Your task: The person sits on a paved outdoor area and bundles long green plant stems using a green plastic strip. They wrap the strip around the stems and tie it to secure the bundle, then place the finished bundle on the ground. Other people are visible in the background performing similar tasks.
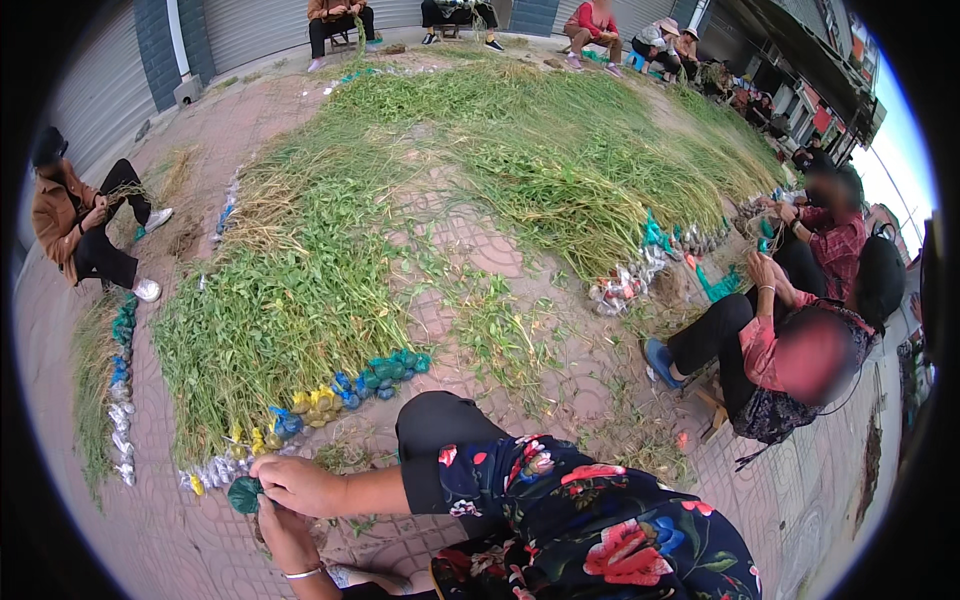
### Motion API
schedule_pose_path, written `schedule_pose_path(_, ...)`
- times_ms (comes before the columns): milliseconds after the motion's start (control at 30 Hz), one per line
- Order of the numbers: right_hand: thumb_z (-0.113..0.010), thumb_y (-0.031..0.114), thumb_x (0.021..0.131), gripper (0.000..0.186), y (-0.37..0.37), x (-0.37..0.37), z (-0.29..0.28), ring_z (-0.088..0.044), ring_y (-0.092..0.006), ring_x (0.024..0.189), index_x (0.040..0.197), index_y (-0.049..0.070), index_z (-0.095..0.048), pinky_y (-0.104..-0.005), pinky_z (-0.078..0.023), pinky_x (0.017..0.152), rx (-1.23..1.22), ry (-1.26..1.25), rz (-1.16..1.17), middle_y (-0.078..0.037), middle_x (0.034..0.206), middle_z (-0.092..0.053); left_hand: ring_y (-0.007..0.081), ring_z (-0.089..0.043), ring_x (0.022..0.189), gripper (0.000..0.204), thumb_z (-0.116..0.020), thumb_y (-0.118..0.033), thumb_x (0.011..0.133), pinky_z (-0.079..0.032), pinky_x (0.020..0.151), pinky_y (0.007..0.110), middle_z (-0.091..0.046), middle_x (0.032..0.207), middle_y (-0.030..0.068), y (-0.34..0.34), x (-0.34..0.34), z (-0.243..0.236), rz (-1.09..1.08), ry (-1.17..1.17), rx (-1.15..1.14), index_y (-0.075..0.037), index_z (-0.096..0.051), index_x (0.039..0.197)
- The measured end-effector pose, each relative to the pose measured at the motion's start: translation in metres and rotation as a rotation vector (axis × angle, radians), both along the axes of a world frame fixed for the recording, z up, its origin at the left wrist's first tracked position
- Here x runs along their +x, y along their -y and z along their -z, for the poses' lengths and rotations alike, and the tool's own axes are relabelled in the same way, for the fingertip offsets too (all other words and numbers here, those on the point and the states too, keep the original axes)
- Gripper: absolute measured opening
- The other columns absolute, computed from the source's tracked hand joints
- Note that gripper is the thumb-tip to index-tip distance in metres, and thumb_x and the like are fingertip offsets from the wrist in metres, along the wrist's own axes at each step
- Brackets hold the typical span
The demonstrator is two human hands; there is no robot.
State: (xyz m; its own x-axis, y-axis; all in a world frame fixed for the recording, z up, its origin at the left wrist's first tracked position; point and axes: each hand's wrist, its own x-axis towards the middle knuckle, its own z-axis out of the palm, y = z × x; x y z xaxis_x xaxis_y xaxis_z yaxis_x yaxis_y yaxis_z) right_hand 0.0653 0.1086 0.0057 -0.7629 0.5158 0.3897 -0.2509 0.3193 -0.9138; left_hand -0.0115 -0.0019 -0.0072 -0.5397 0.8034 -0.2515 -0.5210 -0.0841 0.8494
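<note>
Both my hands are closed round a green plastic-wrapped bundle low on the left, beside the row of bagged plants. My right hand grips its near edge from above, fingers pressed together. Under it, my left hand, with a bracelet at the wrist, holds the bundle's lower side. What is inside the wrap is hidden. Just beyond lie leafy green plants, their root ends wrapped in clear, yellow, blue and green bags.
More cut plants cover the paving ahead, with another bagged row at left. A seated co-worker works close on the right, on a small wooden stool. Another person sits at far left; several sit along the back.
</note>
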Motion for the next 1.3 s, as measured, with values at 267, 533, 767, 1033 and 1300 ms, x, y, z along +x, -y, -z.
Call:
schedule_pose_path(267, -0.05, 0.003, 0.079, 0.007, 0.007, -0.007, 0.011, -0.05, -0.0318, 0.099, 0.074, -0.002, -0.049, -0.0378, -0.041, 0.086, 0.078, -0.129, 0.098, -0.016, 0.1, -0.055, 0.0205, -0.041, 0.118, 0.049, -0.039, -0.037, 0.094, -0.034, 0.098, 0.034, -0.041, 0.126, 0.0106, -0.01, 0.003, -0.005, -0.009, 0.134, 0.123, -0.001, -0.033, 0.128)
schedule_pose_path(533, -0.053, 0.004, 0.074, 0.008, 0.01, -0.003, 0.009, -0.048, -0.0321, 0.098, 0.068, -0.001, -0.051, -0.0383, -0.041, 0.085, 0.276, -0.236, 0.172, -0.014, 0.097, -0.057, 0.0193, -0.043, 0.115, 0.045, -0.044, -0.032, 0.093, -0.035, 0.097, 0.033, -0.043, 0.124, 0.0095, -0.002, -0.009, -0.004, 0.026, 0.066, 0.088, -0.001, -0.035, 0.126)
schedule_pose_path(767, -0.057, 0.008, 0.074, 0.011, 0.01, -0.004, 0.009, -0.047, -0.0335, 0.105, 0.071, -0.001, -0.051, -0.0395, -0.04, 0.091, 0.361, -0.155, 0.072, -0.013, 0.106, -0.056, 0.0188, -0.051, 0.1, 0.033, -0.055, -0.014, 0.087, -0.04, 0.089, 0.031, -0.053, 0.109, 0.0095, 0.005, -0.01, -0.012, -0.224, -0.261, -0.097, 0.003, -0.048, 0.115)
schedule_pose_path(1033, -0.057, 0.017, 0.079, 0.034, -0.007, 0.007, -0.013, -0.054, -0.0323, 0.094, 0.105, -0.002, -0.049, -0.0372, -0.043, 0.083, -0.248, -0.067, -0.12, -0.016, 0.101, -0.055, 0.0204, -0.054, 0.08, 0.022, -0.055, -0.014, 0.087, -0.044, 0.073, 0.033, -0.059, 0.089, 0.0155, 0.011, -0.004, -0.028, -0.116, -1.115, -0.513, 0.006, -0.055, 0.097)
schedule_pose_path(1300, -0.059, 0.024, 0.07, 0.034, 0.01, -0.006, 0.021, -0.055, -0.0324, 0.088, 0.096, 0.001, -0.055, -0.0412, -0.045, 0.075, 0.124, 0.119, -0.071, -0.016, 0.096, -0.054, 0.0273, -0.055, 0.062, 0.038, -0.051, -0.006, 0.082, -0.044, 0.058, 0.038, -0.058, 0.073, 0.021, 0.006, -0.007, 0.018, 0.038, -1.284, -0.504, 0.005, -0.045, 0.118)
